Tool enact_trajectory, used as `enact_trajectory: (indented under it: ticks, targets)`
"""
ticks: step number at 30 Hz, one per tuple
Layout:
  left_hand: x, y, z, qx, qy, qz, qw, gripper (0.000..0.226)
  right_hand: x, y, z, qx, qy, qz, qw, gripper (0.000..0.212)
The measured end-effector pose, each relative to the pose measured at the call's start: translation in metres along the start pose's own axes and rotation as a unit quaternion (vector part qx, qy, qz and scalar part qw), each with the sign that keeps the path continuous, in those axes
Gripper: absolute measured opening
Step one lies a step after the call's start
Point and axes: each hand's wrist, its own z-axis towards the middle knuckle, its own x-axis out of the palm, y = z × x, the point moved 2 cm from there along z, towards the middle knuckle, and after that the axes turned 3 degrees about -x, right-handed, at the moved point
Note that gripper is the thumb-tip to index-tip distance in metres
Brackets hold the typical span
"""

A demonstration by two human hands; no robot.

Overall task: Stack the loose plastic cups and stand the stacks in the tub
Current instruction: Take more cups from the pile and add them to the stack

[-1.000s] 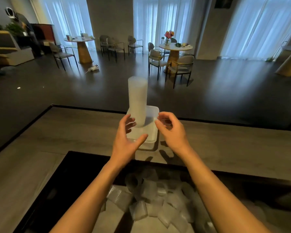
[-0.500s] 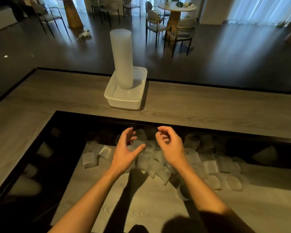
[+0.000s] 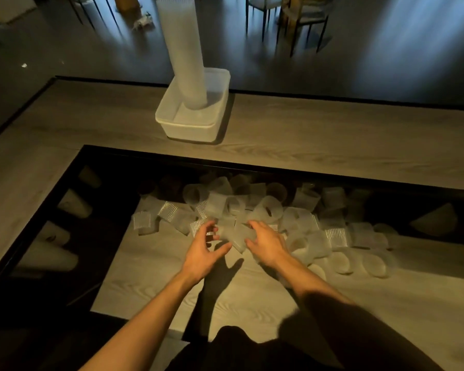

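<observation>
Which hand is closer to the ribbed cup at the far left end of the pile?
Left. The left hand is a short way to the right of that ribbed cup; the right hand is farther right, beyond the left hand.

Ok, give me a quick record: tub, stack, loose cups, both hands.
tub: on the counter, beyond the recess
stack: one tall stack, standing in the tub, leaning slightly
loose cups: heaped in the recess, unstacked
left hand: at the heap's near edge, fingers loosely curled
right hand: on the heap, beside the left
grip: too blurred to tell if either holds a cup
</observation>
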Motion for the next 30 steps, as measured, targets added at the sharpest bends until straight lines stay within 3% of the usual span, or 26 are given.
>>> enact_trajectory:
  ticks: [6,10,14,16,18,20,22,25,27,30]
  targets:
    - [0.012,-0.005,-0.002,-0.005,-0.006,0.01,1.0,0.082,-0.006,-0.005,0.006,-0.036,-0.038,0.035,0.998,0.017]
    - [0.029,-0.007,-0.004,-0.018,0.031,0.007,0.999,0.106,-0.018,-0.008,-0.019,-0.018,-0.041,0.242,0.969,0.01]
    - [0.054,-0.011,-0.005,-0.052,0.095,-0.016,0.994,0.074,-0.023,-0.026,-0.05,-0.009,0.059,0.411,0.91,0.009]
    - [0.068,-0.009,-0.005,-0.058,0.117,-0.021,0.991,0.066,-0.023,-0.044,-0.065,0.024,0.056,0.431,0.9,0.013]
    - [0.075,-0.002,-0.006,-0.058,0.12,-0.009,0.991,0.07,-0.022,-0.062,-0.079,0.071,-0.032,0.399,0.914,0.012]
    - [0.082,0.004,-0.008,-0.052,0.122,-0.002,0.991,0.076,-0.023,-0.085,-0.095,0.082,-0.115,0.262,0.955,0.005]
    - [0.089,0.008,-0.011,-0.052,0.125,0.0,0.991,0.081,-0.016,-0.1,-0.107,0.04,-0.064,0.099,0.992,0.018]
    - [0.099,0.011,-0.014,-0.052,0.129,0.031,0.99,0.088,0.006,-0.113,-0.115,-0.007,0.068,-0.033,0.997,0.045]
    - [0.104,0.011,-0.016,-0.048,0.131,0.055,0.989,0.087,0.014,-0.118,-0.116,-0.005,0.077,-0.063,0.995,0.037]
    - [0.106,0.01,-0.02,-0.035,0.136,0.076,0.987,0.078,0.013,-0.121,-0.115,0.019,0.032,-0.054,0.998,0.016]
